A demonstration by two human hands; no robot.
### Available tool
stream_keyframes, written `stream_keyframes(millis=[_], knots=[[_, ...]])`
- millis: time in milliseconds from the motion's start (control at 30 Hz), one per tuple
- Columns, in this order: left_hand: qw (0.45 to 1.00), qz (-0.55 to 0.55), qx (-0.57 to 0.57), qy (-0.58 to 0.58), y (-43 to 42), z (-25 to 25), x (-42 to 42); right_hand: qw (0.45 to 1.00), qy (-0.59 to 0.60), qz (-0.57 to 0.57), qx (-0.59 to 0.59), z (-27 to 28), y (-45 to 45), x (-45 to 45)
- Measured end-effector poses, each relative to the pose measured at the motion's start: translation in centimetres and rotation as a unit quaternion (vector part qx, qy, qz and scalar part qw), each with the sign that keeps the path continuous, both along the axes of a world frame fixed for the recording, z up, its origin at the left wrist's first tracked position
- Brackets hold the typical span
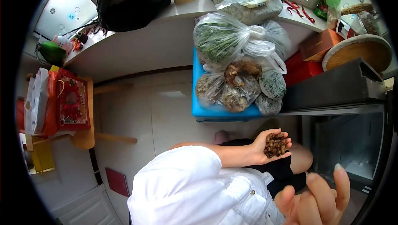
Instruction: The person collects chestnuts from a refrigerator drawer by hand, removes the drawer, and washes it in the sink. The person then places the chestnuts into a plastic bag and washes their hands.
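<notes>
A heap of small brown, lumpy pieces rests in the cupped palm of my left hand, in front of my body and just below the blue box. My right hand is raised close to the camera at the lower right, its fingers bent and apart, with nothing seen between them. Past my left hand, bags of dried goods and a large knotted clear bag with green contents lie on the blue box.
An open dark glass-walled cabinet stands at the right. Above it are a long black box and a round wooden lid. A windowsill holds a black bag. At the left, a wooden chair carries a red gift box.
</notes>
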State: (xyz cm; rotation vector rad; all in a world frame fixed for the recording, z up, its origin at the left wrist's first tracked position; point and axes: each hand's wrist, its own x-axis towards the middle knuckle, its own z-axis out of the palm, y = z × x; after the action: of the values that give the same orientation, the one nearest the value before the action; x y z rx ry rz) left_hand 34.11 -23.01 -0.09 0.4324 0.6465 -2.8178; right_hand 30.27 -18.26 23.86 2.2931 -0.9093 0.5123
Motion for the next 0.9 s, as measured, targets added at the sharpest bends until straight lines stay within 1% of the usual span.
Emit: stream_keyframes(millis=[67,167,200,233,333,400,433,467,533,600,700,800,900], knots=[[1.0,0.0,-0.006,-0.006,0.0,0.3,0.1,0.998,-0.048,0.029,0.004,-0.3,-0.3,-0.1],[1.0,0.006,-0.016,-0.01,0.2,0.6,0.1,0.99,-0.111,0.014,0.084,0.6,-0.5,1.0],[1.0,0.007,-0.02,-0.002,0.3,0.4,0.1,0.992,-0.103,0.019,0.069,0.8,-0.4,1.1],[0.999,0.016,-0.03,0.01,0.4,0.5,0.1,0.987,-0.108,-0.031,0.111,1.7,0.4,2.0],[0.999,0.028,-0.038,0.003,0.8,0.9,0.3,0.987,-0.109,0.047,0.104,1.1,0.6,1.5],[0.999,0.025,-0.035,-0.015,0.6,1.2,0.5,0.98,-0.149,0.098,0.086,0.9,0.2,1.8],[0.999,0.023,-0.034,-0.012,0.7,1.3,0.3,0.977,-0.144,0.134,0.082,1.1,0.1,1.3],[0.999,0.024,-0.038,-0.01,0.9,1.4,0.1,0.988,-0.081,0.1,0.089,0.8,0.6,0.1],[0.998,0.038,-0.052,-0.002,1.1,1.2,0.1,0.992,-0.062,0.061,0.09,1.4,0.3,-0.1],[0.997,0.037,-0.068,-0.006,1.1,1.2,-0.5,0.993,-0.076,0.042,0.08,1.7,0.3,-0.6],[0.996,0.048,-0.074,-0.005,0.9,3.2,-0.4,0.993,-0.093,0.049,0.048,0.5,0.7,-2.9],[0.996,0.05,-0.079,-0.013,1.0,4.0,-0.3,0.991,-0.125,-0.032,0.043,-2.2,5.0,-8.1],[0.995,0.041,-0.088,-0.025,1.4,3.9,-0.7,0.98,-0.148,-0.124,0.036,-4.6,9.4,-10.9]])
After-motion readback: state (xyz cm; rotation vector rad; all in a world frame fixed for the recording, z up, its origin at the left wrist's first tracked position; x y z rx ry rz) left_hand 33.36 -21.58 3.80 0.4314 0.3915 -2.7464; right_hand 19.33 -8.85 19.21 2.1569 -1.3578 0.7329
